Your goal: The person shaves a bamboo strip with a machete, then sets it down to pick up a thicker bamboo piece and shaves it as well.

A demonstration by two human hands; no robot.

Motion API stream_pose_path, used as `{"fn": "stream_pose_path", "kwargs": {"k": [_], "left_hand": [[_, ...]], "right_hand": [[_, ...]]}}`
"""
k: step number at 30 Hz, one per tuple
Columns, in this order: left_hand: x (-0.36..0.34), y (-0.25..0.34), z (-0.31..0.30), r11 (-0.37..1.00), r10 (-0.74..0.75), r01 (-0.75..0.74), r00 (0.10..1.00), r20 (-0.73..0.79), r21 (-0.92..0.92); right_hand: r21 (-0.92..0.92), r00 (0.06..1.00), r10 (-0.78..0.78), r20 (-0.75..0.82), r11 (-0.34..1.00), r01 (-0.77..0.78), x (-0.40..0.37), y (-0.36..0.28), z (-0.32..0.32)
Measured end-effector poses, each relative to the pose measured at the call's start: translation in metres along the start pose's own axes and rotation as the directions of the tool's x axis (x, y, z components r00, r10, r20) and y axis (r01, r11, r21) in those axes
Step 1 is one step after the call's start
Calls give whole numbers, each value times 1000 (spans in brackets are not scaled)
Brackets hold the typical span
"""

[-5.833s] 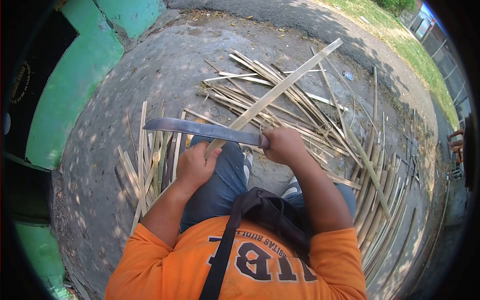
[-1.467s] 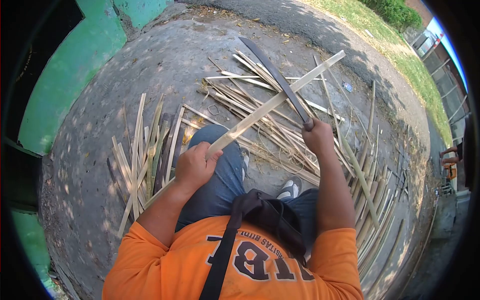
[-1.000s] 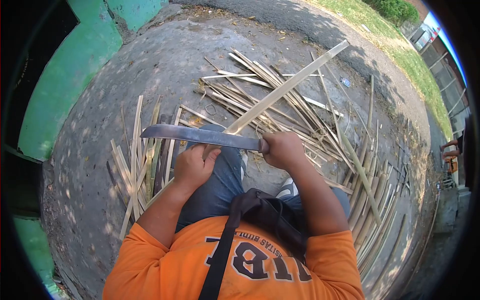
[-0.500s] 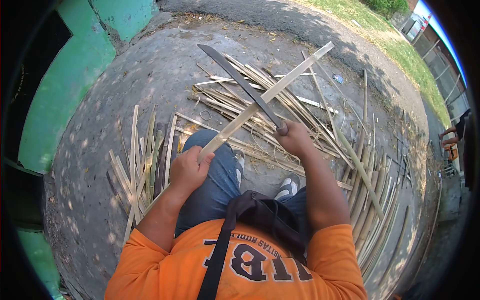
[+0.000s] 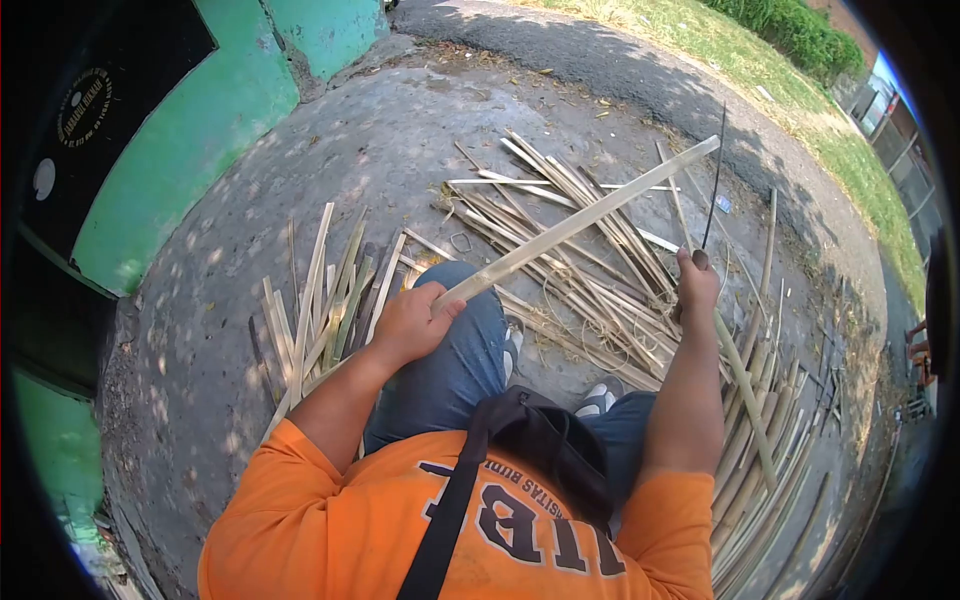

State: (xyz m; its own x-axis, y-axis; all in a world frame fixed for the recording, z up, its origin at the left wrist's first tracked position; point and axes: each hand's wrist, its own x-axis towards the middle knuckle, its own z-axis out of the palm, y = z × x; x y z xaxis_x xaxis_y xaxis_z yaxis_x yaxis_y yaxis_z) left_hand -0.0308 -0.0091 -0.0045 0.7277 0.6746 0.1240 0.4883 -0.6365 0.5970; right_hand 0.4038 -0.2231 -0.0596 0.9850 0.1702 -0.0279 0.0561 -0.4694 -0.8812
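Note:
My left hand is closed around a long, pale bamboo strip, above my left knee. The strip slants up to the right, and its lower part runs back past my left forearm. In my right hand, a machete is gripped by its wooden handle. Its dark blade points upward and appears edge-on as a thin line, just right of the strip's far end and apart from my left hand. Behind the strip, a loose pile of split bamboo strips lies on the concrete.
More bamboo pieces lie to my left. Thicker bamboo poles are stacked on the right. A green wall stands at the left, with a paved road and grass beyond. A black bag rests on my lap.
My right hand has swung the machete right, away from the strip it crossed, and the blade has turned edge-on. My left hand still holds the strip. The whole view has shifted slightly.

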Motion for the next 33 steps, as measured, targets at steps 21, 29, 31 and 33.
{"fn": "stream_pose_path", "kwargs": {"k": [21, 29, 31, 33], "left_hand": [[-215, -273, -81, 575, -631, 779, 618, -469, 252], [-364, -303, -5, 127, -990, 990, 124, 65, 52], [-372, -295, 9, 89, -970, 995, 76, 232, 48], [-369, -302, 19, 79, -953, 997, 69, 295, 22]], "right_hand": [[689, 940, 243, 239, 640, -340, -1, 35, -63], [463, 976, 153, 157, 861, -210, -8, 25, -55], [352, 993, 56, 107, 932, -90, -18, 12, -57], [178, 998, -20, 62, 984, 8, -27, -1, -62]]}}
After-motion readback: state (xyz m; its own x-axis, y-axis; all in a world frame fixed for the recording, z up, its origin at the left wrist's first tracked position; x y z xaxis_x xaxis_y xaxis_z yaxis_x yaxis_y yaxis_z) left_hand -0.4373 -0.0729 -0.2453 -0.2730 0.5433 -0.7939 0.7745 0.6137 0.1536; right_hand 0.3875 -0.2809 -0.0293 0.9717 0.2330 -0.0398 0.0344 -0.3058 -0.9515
